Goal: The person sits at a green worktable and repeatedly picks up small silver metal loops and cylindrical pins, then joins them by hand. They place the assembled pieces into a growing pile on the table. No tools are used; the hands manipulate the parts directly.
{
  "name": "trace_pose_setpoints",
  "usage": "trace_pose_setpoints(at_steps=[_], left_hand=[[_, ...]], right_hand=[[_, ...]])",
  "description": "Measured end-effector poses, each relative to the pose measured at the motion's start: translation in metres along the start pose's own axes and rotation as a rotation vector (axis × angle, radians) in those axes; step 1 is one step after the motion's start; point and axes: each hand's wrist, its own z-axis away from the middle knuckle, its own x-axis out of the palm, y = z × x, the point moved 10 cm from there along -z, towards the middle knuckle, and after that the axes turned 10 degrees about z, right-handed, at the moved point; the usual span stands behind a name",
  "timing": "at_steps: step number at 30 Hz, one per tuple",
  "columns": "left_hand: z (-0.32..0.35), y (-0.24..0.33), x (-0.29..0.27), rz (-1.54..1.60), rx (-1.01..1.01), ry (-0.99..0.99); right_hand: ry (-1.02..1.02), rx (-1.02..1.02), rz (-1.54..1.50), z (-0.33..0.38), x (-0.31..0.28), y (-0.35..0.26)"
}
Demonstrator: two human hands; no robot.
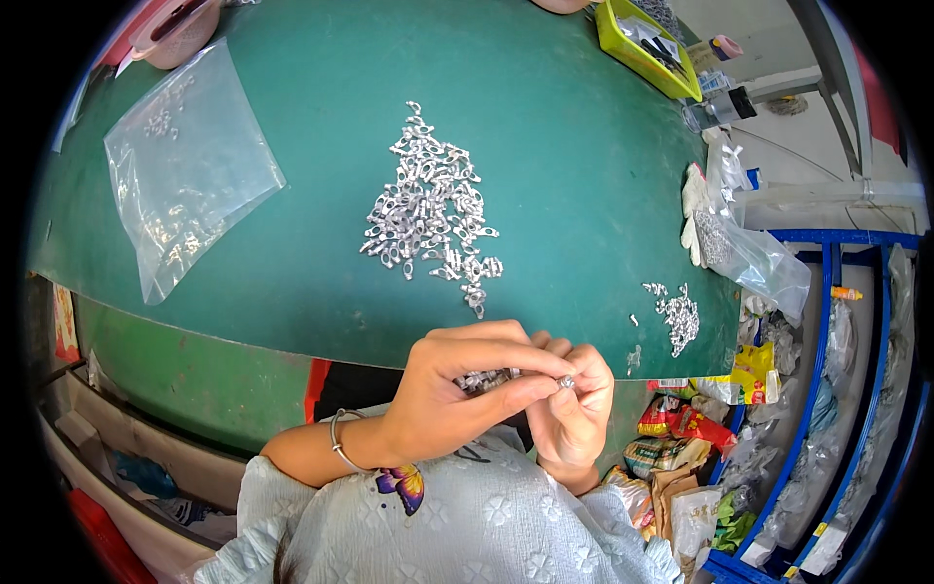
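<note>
At the far left, a pink tub (177, 31) sits at the edge of the green table (292, 282); what it holds cannot be made out. Just beside it lies a clear plastic bag (185, 170) with a few small metal pieces inside. In the middle of the table is a loose heap of metal parts (433, 204). Below it, near the table's edge, the left hand (448, 394) cups several such parts, and its thumb and forefinger meet the right hand (574, 409), both pinching one small metal piece (565, 382). Further right lies a smaller pile (678, 316), then a clear bag (744, 243) holding more parts. At the top right, a yellow-green tray (642, 49) contains dark items.
</note>
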Motion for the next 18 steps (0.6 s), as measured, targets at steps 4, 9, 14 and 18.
trace_pose_setpoints(at_steps=[4,9,14,18], left_hand=[[0.000,-0.002,-0.001,-0.011,-0.023,0.004],[0.004,-0.013,-0.004,-0.013,-0.097,-0.003],[0.007,-0.032,-0.008,0.103,-0.177,0.054],[0.020,-0.060,0.001,0.507,-0.539,0.056]], right_hand=[[0.052,-0.072,0.134,0.001,-0.004,-0.007],[0.080,-0.374,0.627,0.003,-0.003,-0.046],[0.071,-0.435,0.810,0.000,0.008,-0.056],[0.082,-0.492,0.951,0.001,0.015,-0.063]])
